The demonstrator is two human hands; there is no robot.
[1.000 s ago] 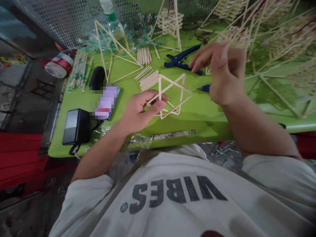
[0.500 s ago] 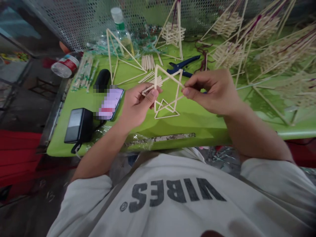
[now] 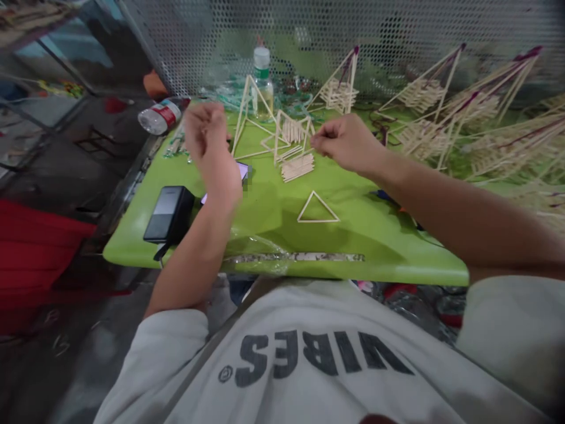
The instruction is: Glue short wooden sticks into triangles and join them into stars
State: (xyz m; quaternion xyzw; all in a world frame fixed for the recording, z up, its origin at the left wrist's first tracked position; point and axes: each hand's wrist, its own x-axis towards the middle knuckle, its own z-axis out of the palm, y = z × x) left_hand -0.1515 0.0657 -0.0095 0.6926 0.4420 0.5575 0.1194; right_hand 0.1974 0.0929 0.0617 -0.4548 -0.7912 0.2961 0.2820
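Note:
My right hand (image 3: 338, 141) pinches a corner of a small stick frame (image 3: 277, 138), which hangs over the stick bundles. Raised above the phone (image 3: 242, 171), my left hand (image 3: 206, 132) is blurred, and what its fingers hold, if anything, cannot be made out. A flat triangle of sticks (image 3: 318, 221) lies on the green table (image 3: 265, 206). Short sticks lie in a bundle (image 3: 298, 168) just below the frame, with another bundle (image 3: 292, 131) behind it.
A black box-shaped device (image 3: 165, 215) stands at the left. Farther back are a clear bottle (image 3: 262, 88), a lying bottle (image 3: 159, 116) and a larger stick frame (image 3: 241, 118). Several stick structures (image 3: 424, 94) fill the right. Clear plastic wrap (image 3: 260, 253) lies at the front edge.
My left hand has let go of the stick frame and moved up and left. My right hand has carried the frame back over the bundles. The flat triangle now shows uncovered. The view has shifted.

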